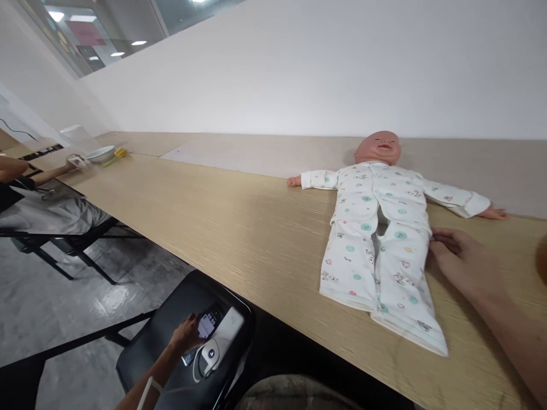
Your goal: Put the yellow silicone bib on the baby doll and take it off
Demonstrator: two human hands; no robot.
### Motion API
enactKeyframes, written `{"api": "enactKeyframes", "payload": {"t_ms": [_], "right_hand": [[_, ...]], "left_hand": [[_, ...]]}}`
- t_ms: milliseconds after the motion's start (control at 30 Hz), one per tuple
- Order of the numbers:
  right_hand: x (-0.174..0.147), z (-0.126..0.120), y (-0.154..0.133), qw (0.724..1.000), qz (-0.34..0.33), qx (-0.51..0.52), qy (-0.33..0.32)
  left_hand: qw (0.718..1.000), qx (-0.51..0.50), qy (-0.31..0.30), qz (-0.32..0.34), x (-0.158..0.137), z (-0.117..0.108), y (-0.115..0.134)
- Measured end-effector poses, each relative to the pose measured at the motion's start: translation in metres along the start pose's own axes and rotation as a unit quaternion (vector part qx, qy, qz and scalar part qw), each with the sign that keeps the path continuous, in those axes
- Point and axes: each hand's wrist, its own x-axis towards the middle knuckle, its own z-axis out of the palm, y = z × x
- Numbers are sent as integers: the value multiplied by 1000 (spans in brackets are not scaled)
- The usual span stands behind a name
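Note:
A baby doll (378,149) lies on its back on the table, arms spread, in a white printed top (356,188). Printed white baby trousers (348,259) lie flat below the top, partly overlapped by it; no legs or feet show past the hems. My right hand (459,253) is closed at the side edge of the trousers, near the waist, fingertips pinched on the cloth. Down to the left, my left hand (187,335) is at a phone (208,323) with a lit screen, fingers bent against its edge, over a black chair seat (141,356).
A white power bank (232,323) and a round white device with a cable (209,354) lie on the chair. Far left, another person's hand (74,161) is near a white bowl (101,154) and a yellow brush-like item (121,152). The white wall (273,85) backs the table (239,228).

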Motion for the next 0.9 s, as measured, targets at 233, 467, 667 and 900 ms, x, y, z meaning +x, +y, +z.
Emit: {"api": "enactKeyframes", "payload": {"t_ms": [233,467,667,900], "right_hand": [[-1,-1,-3,1000,-6,23,4],[-2,-3,-8,1000,3,-5,2],[-1,-2,-4,1000,-24,0,12],[-2,-2,-5,1000,-17,12,7]], "left_hand": [[1000,15,0,1,-2,-2,3],[1000,21,-5,2,-3,-3,2],[1000,24,0,6,-1,-3,3],[999,17,15,23,-4,-7,6]]}}
